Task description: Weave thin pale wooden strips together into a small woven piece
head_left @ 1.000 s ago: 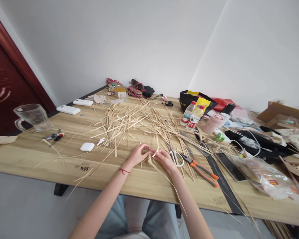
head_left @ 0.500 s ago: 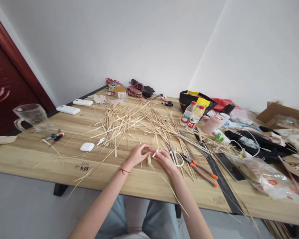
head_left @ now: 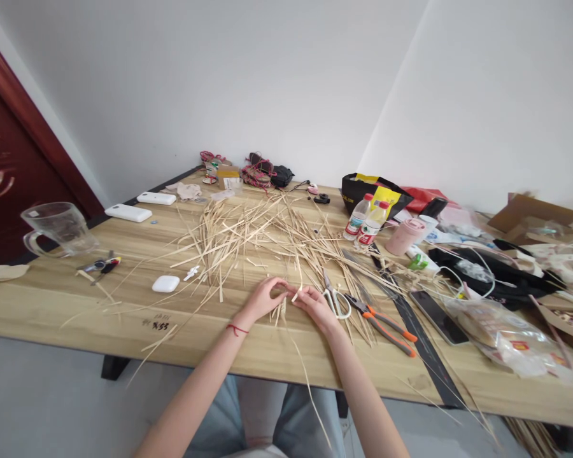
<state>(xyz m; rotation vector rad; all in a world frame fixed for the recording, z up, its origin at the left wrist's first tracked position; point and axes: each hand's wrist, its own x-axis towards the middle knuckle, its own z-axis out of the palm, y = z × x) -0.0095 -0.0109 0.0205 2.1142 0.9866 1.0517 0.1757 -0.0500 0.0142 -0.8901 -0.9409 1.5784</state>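
Note:
Both my hands meet near the front middle of the wooden table (head_left: 52,299). My left hand (head_left: 264,296), with a red string at the wrist, pinches a small bundle of straw strips (head_left: 282,306) with its fingers closed. My right hand (head_left: 316,303) pinches the same strips from the right. One long strip (head_left: 308,381) hangs from them over the table's front edge towards my lap. A big loose heap of straw (head_left: 248,238) lies just behind my hands.
White scissors (head_left: 335,299) and orange-handled pliers (head_left: 384,321) lie right of my right hand. A white earbud case (head_left: 165,284), a glass mug (head_left: 57,226), two bottles (head_left: 365,222), a phone (head_left: 437,318) and plastic bags (head_left: 506,337) crowd the table.
The long hanging strip has swung left, from pointing down-right to hanging nearly straight down. My hands have stayed in place, working the strips between the fingers.

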